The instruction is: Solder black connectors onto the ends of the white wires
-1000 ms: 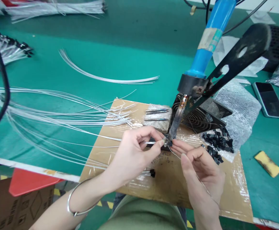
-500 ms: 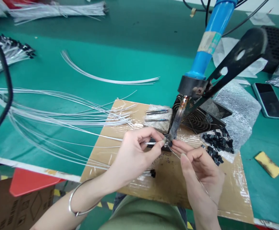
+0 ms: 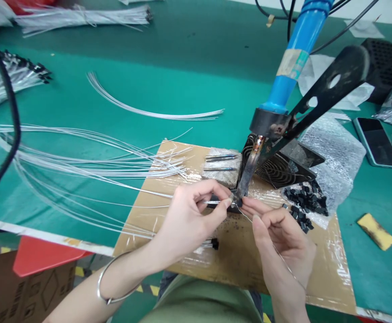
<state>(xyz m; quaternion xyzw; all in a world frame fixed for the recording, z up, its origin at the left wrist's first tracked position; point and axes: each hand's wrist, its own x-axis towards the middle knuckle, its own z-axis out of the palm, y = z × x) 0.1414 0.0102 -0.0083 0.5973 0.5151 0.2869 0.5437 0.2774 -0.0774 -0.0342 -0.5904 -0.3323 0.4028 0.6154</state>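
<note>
Pinching one wire at the iron, my left hand; gripping a thin strand, my right hand; left of my fingers, many loose wires.

Left hand lower center, thumb and index pinched, bangle wrist angled up from bottom left. Right hand lower right, thumb against curled index, other fingers reaching left, fingertips near left's.

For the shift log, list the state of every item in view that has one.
Left hand, fingers closed on white wires
Right hand, fingers closed on solder wire
Soldering iron, bracket-mounted, tip down; heat unclear
Phone, face up, screen dark
Yellow sponge, dark-stained
Fan, cannot tell if running
Black connectors, loose, heaped
</note>
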